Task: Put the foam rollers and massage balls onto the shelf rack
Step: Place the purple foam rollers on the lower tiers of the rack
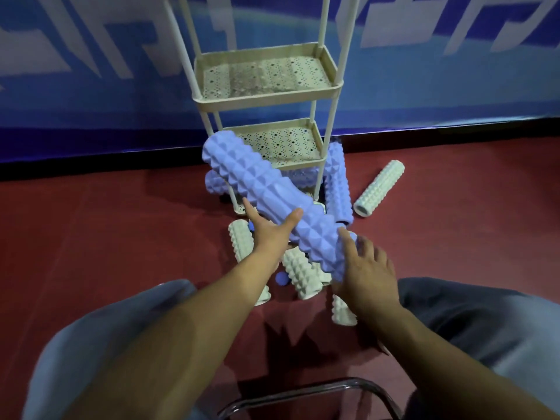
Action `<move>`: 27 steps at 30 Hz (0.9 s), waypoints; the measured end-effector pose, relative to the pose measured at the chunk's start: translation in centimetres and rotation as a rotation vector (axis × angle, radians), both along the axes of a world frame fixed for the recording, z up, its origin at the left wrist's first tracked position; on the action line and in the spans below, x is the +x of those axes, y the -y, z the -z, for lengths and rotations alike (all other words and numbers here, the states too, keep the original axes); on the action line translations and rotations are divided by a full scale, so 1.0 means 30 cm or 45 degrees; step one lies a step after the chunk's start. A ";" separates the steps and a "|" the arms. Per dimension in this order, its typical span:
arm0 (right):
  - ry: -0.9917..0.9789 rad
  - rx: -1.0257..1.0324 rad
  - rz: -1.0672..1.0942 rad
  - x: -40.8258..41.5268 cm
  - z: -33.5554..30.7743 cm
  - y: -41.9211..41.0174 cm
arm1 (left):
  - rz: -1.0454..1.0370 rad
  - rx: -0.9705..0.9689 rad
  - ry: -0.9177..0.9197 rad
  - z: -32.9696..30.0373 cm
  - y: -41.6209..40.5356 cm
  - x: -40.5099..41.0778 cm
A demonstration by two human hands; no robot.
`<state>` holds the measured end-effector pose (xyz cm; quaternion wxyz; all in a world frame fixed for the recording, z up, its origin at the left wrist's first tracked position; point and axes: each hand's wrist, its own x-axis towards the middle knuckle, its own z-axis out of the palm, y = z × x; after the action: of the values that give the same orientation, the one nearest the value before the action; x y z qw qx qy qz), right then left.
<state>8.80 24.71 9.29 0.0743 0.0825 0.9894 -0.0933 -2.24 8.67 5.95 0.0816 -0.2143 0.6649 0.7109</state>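
Beige shelf rack (328,86), upper centre: the two perforated trays in view hold nothing; a purple roller (303,178) sits on the tier under them. Long purple foam roller (266,192) is held diagonally mid-frame, upper end in front of the lower tray. Left hand (269,230) cups it from below, thumb over. Right hand (368,272) grips its near end. White rollers (298,272) and a purple massage ball (281,279) lie on the red floor below.

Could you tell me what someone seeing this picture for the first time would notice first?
First, the long purple foam roller held slantwise mid-frame, the left hand under its middle and the right hand at its near end. Behind it stands the cream shelf rack, its two visible perforated trays bare. White rollers lie scattered on the red floor below the hands.
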 end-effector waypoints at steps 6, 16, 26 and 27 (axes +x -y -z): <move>-0.115 0.404 -0.085 -0.198 0.003 -0.003 | -0.157 0.200 -0.037 0.008 -0.088 -0.070; -0.078 0.431 -0.031 -0.446 0.058 0.042 | 0.044 0.070 0.122 0.029 -0.097 -0.302; -0.191 0.372 -0.096 -0.810 0.132 0.166 | -0.157 0.159 0.097 0.050 -0.002 -0.602; -0.201 0.380 -0.098 -0.836 0.146 0.173 | -0.129 0.042 0.070 0.052 0.006 -0.617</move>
<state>-16.28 19.52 4.91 -0.0131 0.0473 0.9975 0.0515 -20.74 8.50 4.38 0.0672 -0.2658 0.6389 0.7188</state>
